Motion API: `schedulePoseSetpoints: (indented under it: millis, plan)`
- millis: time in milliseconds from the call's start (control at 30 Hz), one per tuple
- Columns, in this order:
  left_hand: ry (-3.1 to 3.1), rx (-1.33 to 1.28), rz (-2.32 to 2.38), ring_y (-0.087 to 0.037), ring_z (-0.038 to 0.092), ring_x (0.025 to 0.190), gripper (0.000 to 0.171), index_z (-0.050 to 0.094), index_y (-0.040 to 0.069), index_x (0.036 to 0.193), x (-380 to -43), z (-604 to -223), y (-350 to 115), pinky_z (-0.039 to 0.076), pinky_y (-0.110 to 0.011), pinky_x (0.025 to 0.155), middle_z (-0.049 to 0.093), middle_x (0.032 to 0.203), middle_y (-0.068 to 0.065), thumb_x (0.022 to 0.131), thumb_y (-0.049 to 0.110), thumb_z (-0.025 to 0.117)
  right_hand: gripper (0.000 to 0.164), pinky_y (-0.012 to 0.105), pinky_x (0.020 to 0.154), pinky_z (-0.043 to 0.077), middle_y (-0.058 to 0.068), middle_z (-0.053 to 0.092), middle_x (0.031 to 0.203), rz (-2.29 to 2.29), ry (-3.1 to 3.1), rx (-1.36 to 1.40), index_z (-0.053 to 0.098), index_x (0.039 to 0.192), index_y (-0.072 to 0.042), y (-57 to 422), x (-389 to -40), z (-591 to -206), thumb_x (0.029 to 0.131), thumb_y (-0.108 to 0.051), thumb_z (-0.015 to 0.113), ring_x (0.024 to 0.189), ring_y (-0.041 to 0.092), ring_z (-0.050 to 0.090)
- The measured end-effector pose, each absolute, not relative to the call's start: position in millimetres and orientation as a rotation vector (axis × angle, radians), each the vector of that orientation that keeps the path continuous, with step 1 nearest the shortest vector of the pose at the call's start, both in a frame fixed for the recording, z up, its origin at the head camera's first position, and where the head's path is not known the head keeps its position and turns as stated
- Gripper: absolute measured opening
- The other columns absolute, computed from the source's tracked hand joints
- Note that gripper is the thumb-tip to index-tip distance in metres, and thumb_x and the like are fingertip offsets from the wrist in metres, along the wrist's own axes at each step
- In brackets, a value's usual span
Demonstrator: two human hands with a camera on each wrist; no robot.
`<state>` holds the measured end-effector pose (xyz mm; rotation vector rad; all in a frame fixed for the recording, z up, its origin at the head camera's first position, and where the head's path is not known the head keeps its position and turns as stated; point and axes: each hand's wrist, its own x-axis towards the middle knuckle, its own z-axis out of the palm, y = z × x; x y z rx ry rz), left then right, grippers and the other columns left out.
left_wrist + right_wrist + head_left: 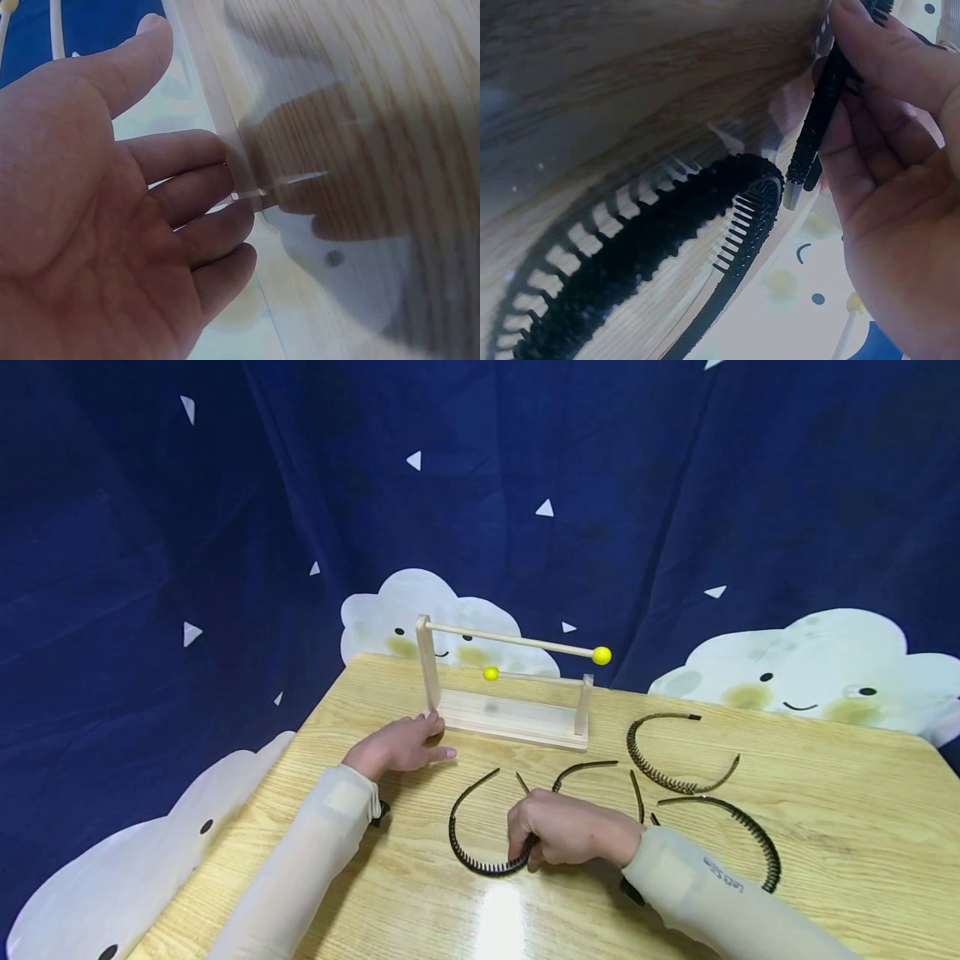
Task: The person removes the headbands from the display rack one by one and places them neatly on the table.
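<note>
My right hand (566, 828) pinches a black toothed headband (467, 860) at its curve, low over the table, with the headband's ends pointing toward the back. In the right wrist view, thumb and fingers close on its toothed band (821, 112). Partly hidden behind that hand lies another headband (581, 766). At the left end of a wooden rack (517, 717), my left hand (405, 745) has its fingertips at the base, thumb apart and nothing in the palm. Two horizontal rods on the rack, each tipped with a yellow ball (602, 656), carry nothing.
Two more toothed headbands lie to the right, one farther back (647, 758) and one nearer (767, 843), beside my right forearm. The wooden table (847, 810) ends at a blue curtain (480, 485) printed with clouds.
</note>
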<state>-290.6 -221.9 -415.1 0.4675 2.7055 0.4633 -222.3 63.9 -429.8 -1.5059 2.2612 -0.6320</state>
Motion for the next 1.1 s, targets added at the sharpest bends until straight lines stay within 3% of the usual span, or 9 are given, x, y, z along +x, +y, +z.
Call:
schedulePoseSetpoints:
  millis: [233,733,900,1000,1100]
  plan:
    - [2.703,0.474,0.467,-0.039,0.022,0.147,0.074,0.032,0.011,0.159,-291,-416,-221,0.022,-0.053,0.118,0.02,0.163,-0.018,0.101,0.05,0.057,0.024,0.012,0.077,0.049,-0.017,0.06,0.085,-0.644,2.256,-1.535,0.083,0.095,-0.015,66,-223,-430,0.074,-0.002,0.087,0.079,-0.005,0.056]
    - [2.68,0.506,0.469,-0.038,0.021,0.148,0.073,0.034,0.01,0.158,-298,-416,-214,0.024,-0.053,0.118,0.019,0.163,-0.019,0.101,0.049,0.057,0.026,0.01,0.076,0.048,-0.016,0.06,0.082,-0.628,2.326,-1.447,0.083,0.096,-0.014,70,-218,-431,0.075,0.001,0.086,0.078,-0.004,0.057]
    - [2.693,0.522,0.463,-0.042,0.023,0.147,0.074,0.034,0.006,0.157,-299,-422,-216,0.025,-0.055,0.117,0.022,0.162,-0.023,0.101,0.048,0.058,0.032,0.014,0.081,0.049,-0.013,0.064,0.089,-0.601,2.346,-1.481,0.081,0.105,-0.014,69,-218,-428,0.074,-0.01,0.089,0.084,-0.002,0.059]
    - [2.728,0.556,0.43,-0.044,0.027,0.145,0.068,0.044,0.003,0.15,-296,-429,-218,0.028,-0.057,0.115,0.028,0.159,-0.026,0.101,0.047,0.058,0.037,0.02,0.085,0.051,-0.007,0.067,0.098,-0.627,2.382,-1.508,0.078,0.113,-0.011,72,-217,-422,0.078,-0.018,0.088,0.09,0.003,0.061]
    - [2.8,0.594,0.383,-0.042,0.028,0.145,0.054,0.056,0.003,0.132,-292,-433,-219,0.025,-0.059,0.116,0.033,0.157,-0.026,0.1,0.046,0.059,0.037,0.027,0.09,0.052,-0.004,0.067,0.107,-0.66,2.475,-1.525,0.074,0.12,-0.009,81,-216,-413,0.087,-0.025,0.081,0.099,0.008,0.061]
